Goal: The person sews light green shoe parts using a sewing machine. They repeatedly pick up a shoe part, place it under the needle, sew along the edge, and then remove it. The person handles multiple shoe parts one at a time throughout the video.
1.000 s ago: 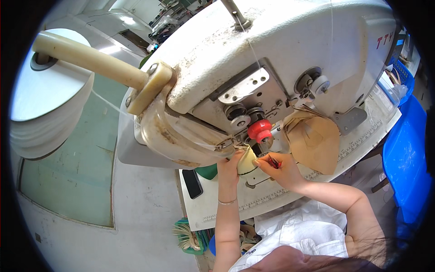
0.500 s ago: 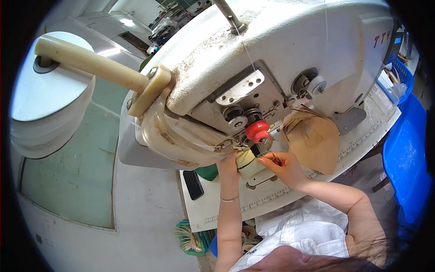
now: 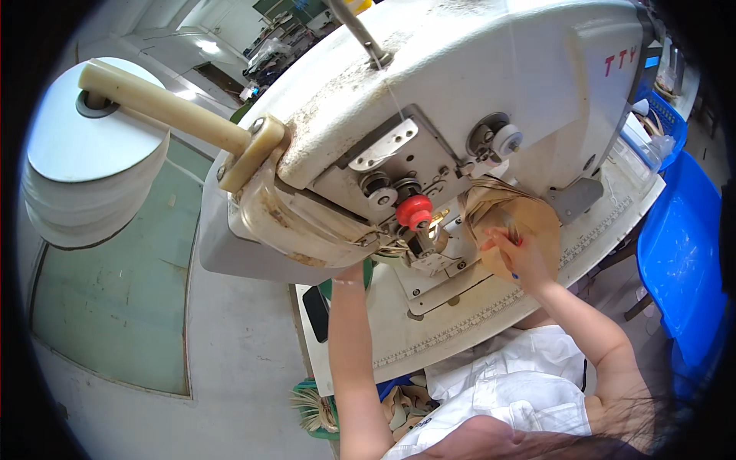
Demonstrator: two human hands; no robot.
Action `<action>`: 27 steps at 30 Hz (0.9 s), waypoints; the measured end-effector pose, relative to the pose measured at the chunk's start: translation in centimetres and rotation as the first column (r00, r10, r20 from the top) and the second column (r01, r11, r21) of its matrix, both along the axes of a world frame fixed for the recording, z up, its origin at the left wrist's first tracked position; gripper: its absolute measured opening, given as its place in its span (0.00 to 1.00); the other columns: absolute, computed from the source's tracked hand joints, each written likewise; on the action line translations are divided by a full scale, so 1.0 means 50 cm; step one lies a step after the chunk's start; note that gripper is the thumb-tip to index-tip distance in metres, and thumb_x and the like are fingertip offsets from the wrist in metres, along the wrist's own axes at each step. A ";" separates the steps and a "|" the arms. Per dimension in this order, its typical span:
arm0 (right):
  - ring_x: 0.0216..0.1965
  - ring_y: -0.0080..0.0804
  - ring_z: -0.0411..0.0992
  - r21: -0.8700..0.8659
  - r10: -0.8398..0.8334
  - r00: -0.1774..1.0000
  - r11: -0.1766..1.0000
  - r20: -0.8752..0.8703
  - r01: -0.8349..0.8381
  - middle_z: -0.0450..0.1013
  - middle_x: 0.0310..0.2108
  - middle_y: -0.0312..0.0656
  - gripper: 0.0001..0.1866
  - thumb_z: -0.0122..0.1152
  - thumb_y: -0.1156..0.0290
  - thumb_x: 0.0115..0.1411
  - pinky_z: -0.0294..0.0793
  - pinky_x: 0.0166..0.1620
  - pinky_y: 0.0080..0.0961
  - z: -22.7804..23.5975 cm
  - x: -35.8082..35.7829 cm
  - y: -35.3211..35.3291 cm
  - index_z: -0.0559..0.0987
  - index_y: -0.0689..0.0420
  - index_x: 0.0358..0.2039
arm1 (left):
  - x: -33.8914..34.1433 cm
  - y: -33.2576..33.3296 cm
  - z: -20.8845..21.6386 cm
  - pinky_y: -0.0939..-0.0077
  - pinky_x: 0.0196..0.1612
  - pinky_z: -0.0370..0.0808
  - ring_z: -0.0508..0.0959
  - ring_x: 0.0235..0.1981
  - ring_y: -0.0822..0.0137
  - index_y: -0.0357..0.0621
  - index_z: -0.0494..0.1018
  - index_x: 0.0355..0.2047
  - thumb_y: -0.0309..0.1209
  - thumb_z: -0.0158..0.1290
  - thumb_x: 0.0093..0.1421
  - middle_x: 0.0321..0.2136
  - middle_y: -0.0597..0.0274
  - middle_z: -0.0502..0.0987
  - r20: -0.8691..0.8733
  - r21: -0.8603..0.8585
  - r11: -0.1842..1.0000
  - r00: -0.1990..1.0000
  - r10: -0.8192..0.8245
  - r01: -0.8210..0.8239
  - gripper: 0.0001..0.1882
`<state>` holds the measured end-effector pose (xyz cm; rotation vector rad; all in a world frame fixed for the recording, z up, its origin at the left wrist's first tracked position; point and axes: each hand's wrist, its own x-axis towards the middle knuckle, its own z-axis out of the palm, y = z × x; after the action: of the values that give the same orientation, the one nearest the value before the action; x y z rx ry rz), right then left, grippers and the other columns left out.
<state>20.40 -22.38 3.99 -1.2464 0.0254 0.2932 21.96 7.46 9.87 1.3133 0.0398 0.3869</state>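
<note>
My right hand (image 3: pixel 523 257) is over a stack of tan flat pieces (image 3: pixel 540 222) on the bed, right of the needle area. Its fingers are closed round a small red-handled tool (image 3: pixel 517 240), mostly covered by the hand. My left hand (image 3: pixel 350 272) reaches under the front of the white sewing machine (image 3: pixel 460 69); only its wrist end shows and its fingers are hidden. Close to it sits a green round container (image 3: pixel 369 274). A red knob (image 3: pixel 415 211) stands above the needle area, where a sliver of a pale piece (image 3: pixel 393 250) shows.
A big white thread cone (image 3: pixel 92 195) hangs at the left beside a cream arm (image 3: pixel 165 107). A dark phone (image 3: pixel 315 313) lies at the table's left edge. At the right are a blue chair (image 3: pixel 682 253) and a blue basket (image 3: pixel 668 123). A ruler strip (image 3: pixel 452 331) follows the near edge.
My right hand has left the needle area and moved right onto the tan stack. My left hand has gone left, behind the machine head. The pale piece is mostly out of sight.
</note>
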 end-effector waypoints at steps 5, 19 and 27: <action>0.14 0.10 0.56 0.004 -0.129 0.991 0.992 -0.036 0.129 0.75 0.24 0.33 0.13 0.56 0.66 0.59 0.53 0.17 0.12 -0.028 0.081 -0.003 0.75 0.61 0.41 | 0.049 0.024 -0.043 0.70 0.42 0.74 0.75 0.40 0.62 0.34 0.68 0.44 0.25 0.51 0.56 0.42 0.55 0.73 0.006 0.111 0.992 0.998 0.057 -0.057 0.15; 0.18 0.18 0.63 -0.257 -0.070 0.998 0.964 -0.001 0.068 0.72 0.20 0.35 0.09 0.55 0.69 0.57 0.62 0.25 0.18 -0.060 0.146 -0.009 0.78 0.63 0.30 | -0.220 0.181 -0.189 0.73 0.54 0.66 0.68 0.55 0.59 0.34 0.71 0.46 0.32 0.56 0.55 0.51 0.51 0.70 0.081 0.987 0.108 0.953 0.291 -0.117 0.20; 0.14 0.17 0.62 -0.203 0.030 0.991 0.979 0.134 -0.002 0.73 0.17 0.35 0.11 0.53 0.69 0.58 0.60 0.19 0.19 -0.083 0.163 -0.009 0.79 0.63 0.29 | -0.200 0.241 -0.175 0.77 0.56 0.62 0.66 0.57 0.62 0.35 0.70 0.47 0.34 0.46 0.63 0.51 0.52 0.70 -0.169 0.828 0.557 0.975 0.146 0.060 0.17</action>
<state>28.52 -22.81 -0.15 -1.4675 -0.0740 0.2227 11.98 19.49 1.11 2.3270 0.0814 0.2997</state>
